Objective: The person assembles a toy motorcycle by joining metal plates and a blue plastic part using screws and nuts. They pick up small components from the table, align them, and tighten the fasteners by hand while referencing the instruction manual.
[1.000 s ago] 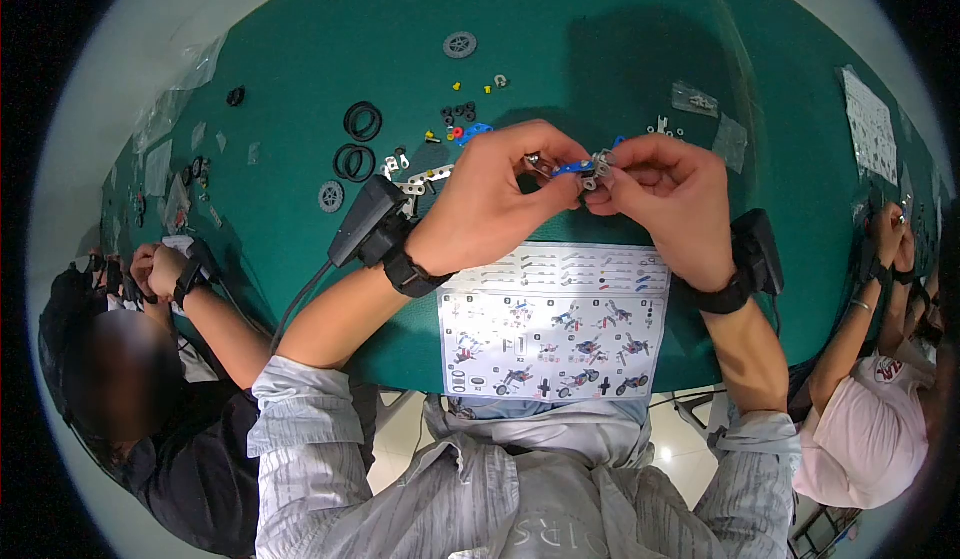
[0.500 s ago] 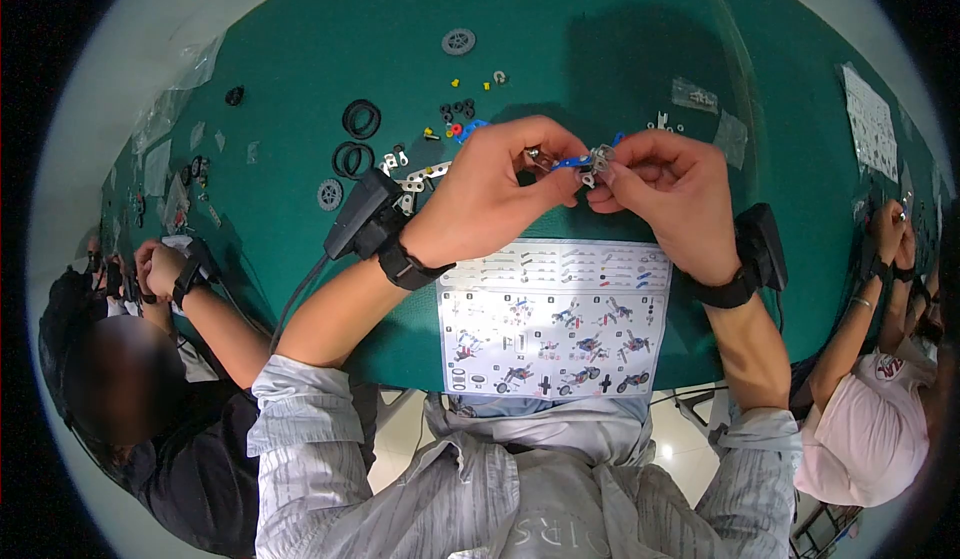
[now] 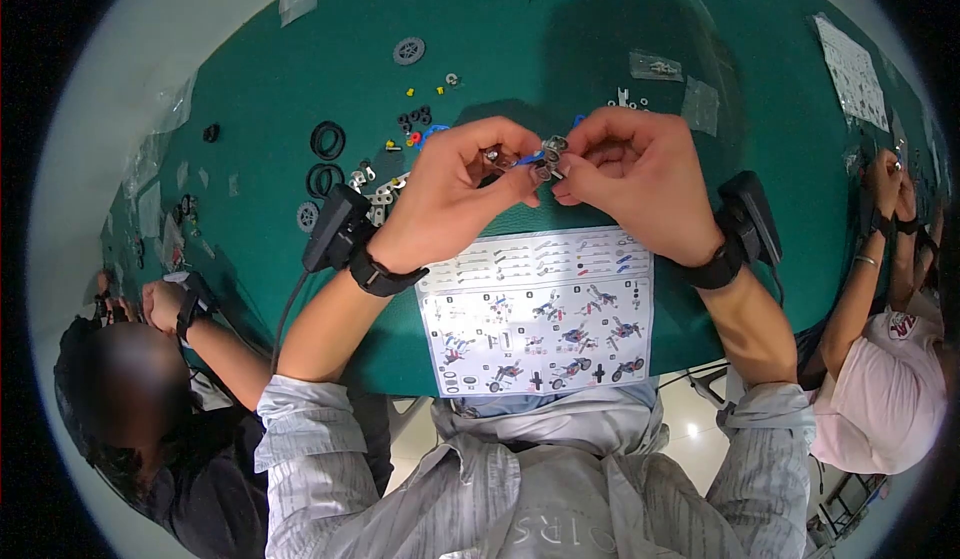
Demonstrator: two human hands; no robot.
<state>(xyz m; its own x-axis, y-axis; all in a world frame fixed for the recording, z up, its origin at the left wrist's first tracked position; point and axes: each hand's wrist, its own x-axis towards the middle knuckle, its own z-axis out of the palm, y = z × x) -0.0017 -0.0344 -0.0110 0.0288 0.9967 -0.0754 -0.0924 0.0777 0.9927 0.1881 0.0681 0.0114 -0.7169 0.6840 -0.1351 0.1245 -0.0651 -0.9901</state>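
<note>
Nearest us: instruction sheet (image 3: 540,314), flat on green counter (image 3: 520,29), just below our wrists. Above it: left hand (image 3: 450,194) & right hand (image 3: 640,184), fingertips meeting, both pinching one blue-and-metal assembly (image 3: 545,154), held over counter betw. them. Beyond, to left: black rubber rings (image 3: 327,141) w/ loose small parts nearby. Farther: grey gear (image 3: 407,51). Far right: clear bags (image 3: 700,106).

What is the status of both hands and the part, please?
Left hand and right hand both pinch the small blue-and-grey assembly. Held over green table, beyond instruction sheet. Black rings lie apart; nothing in the way.
</note>
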